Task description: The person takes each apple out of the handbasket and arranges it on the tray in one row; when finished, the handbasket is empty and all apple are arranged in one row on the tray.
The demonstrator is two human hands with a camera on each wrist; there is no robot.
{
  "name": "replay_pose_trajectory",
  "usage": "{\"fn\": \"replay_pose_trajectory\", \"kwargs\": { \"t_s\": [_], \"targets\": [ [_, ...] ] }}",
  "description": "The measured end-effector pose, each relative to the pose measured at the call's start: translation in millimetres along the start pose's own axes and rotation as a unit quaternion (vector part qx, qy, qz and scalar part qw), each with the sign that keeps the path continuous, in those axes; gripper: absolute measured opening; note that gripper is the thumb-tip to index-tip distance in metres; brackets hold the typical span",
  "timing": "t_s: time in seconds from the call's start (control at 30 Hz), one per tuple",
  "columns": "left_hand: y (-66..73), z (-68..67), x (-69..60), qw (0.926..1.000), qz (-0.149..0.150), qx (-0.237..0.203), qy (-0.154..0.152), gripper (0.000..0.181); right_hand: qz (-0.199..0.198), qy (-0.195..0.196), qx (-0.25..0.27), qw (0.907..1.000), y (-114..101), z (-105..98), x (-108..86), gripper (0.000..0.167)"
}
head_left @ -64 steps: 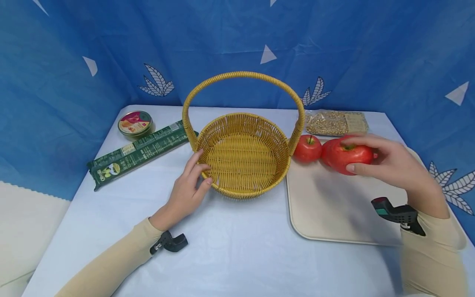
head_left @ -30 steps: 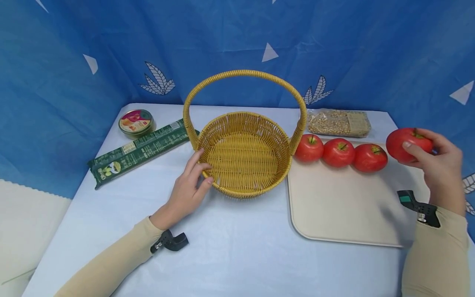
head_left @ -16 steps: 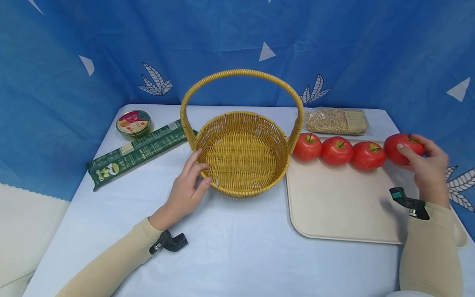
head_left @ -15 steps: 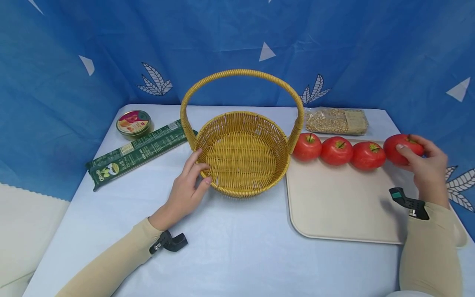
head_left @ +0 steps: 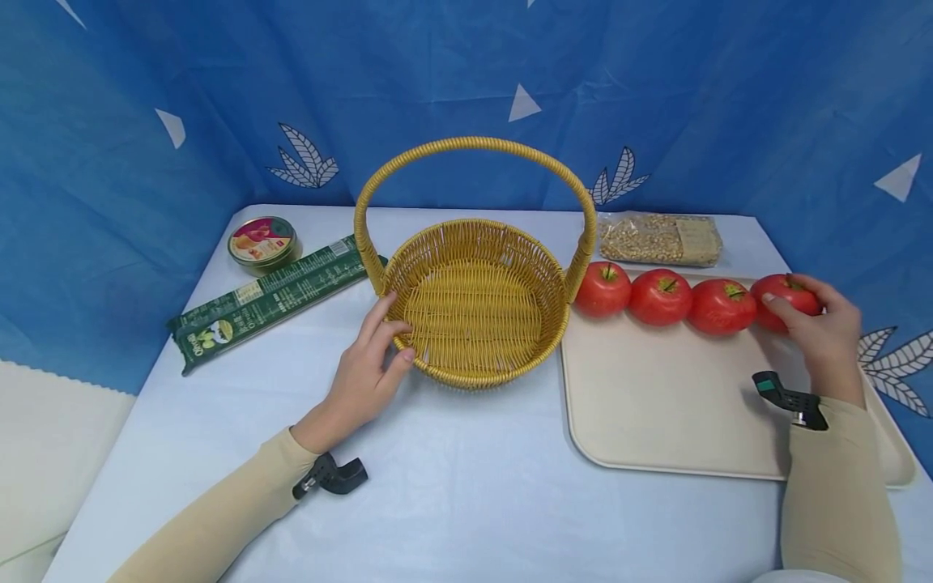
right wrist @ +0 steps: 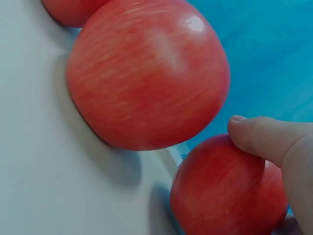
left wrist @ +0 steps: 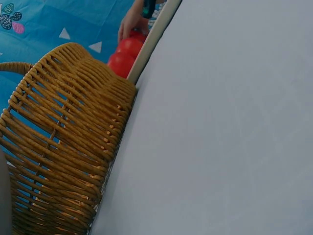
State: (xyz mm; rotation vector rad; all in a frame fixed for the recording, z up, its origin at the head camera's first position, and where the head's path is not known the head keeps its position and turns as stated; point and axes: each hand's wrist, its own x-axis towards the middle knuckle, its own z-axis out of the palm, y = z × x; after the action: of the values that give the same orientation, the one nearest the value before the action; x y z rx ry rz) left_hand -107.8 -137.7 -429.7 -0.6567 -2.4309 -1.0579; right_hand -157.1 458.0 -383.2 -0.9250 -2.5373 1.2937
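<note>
A woven yellow basket [head_left: 474, 372] with a tall arched handle stands mid-table. My left hand [head_left: 368, 376] rests on its near left rim, fingers and thumb spread and loosely extended. In the left wrist view the basket's side [left wrist: 68, 127] fills the left. A row of red apples [head_left: 660, 297] lies along the back of a beige tray [head_left: 678, 413]. My right hand [head_left: 824, 332] grips the apple [head_left: 776, 300] at the row's right end, thumb in front, fingers behind. In the right wrist view the thumb lies on that apple [right wrist: 225, 191], beside a neighbouring apple [right wrist: 146, 73].
A long green packet [head_left: 273, 300] lies left of the basket, with a round tin [head_left: 264, 243] behind it. Behind the apples lies a clear bag of grain [head_left: 659, 239]. A blue patterned curtain [head_left: 452, 73] hangs along the back.
My right hand has carried its apple from over the row out to the right, then down and inward to the row's right end. My left hand has stayed on the basket rim.
</note>
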Motion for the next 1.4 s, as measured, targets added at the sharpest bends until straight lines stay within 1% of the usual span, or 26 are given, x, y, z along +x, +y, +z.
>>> {"fn": "replay_pose_trajectory", "kwargs": {
  "t_s": [0.27,0.43,0.6,0.67,0.77,0.83,0.9,1.0,1.27,1.4],
  "targets": [
    [-2.4,0.5,-0.2,1.0,0.001,0.001,-0.002,0.071,-0.007,0.001,-0.04,0.9992,-1.0,4.6,1.8,0.068],
    [-1.9,0.6,-0.6,1.0,0.0,-0.002,-0.003,0.071,-0.011,0.005,-0.05,0.9987,0.3,6.4,1.6,0.066],
    [-1.5,0.4,-0.4,1.0,0.001,-0.002,-0.002,0.071,-0.006,-0.004,-0.053,0.9985,3.2,2.1,1.8,0.068],
    [-1.5,0.4,-0.3,1.0,0.003,-0.001,-0.001,0.072,0.005,-0.003,-0.04,0.9992,4.0,-0.2,2.0,0.066],
    [-2.0,0.7,-0.8,1.0,0.003,-0.001,-0.001,0.071,0.022,0.016,0.006,0.9996,3.9,-2.0,2.5,0.056],
    [-2.1,0.7,-1.0,1.0,0.002,0.0,-0.001,0.071,0.034,0.03,0.037,0.9983,3.8,-2.5,2.3,0.05],
    [-2.0,0.6,-1.1,1.0,0.001,-0.001,-0.002,0.071,0.042,0.038,0.06,0.9966,4.1,-3.2,1.5,0.048],
    [-2.0,0.6,-1.1,1.0,0.002,-0.001,-0.002,0.071,0.05,0.037,0.072,0.9954,4.5,-4.2,0.3,0.048],
    [-2.5,1.5,-1.6,1.0,0.004,-0.002,-0.001,0.071,0.046,0.027,0.09,0.9945,8.2,-5.1,-0.7,0.051],
    [-0.4,0.2,-0.9,1.0,0.002,-0.003,-0.003,0.071,0.037,0.038,0.103,0.9933,9.9,-3.5,-1.2,0.047]
  ]
}}
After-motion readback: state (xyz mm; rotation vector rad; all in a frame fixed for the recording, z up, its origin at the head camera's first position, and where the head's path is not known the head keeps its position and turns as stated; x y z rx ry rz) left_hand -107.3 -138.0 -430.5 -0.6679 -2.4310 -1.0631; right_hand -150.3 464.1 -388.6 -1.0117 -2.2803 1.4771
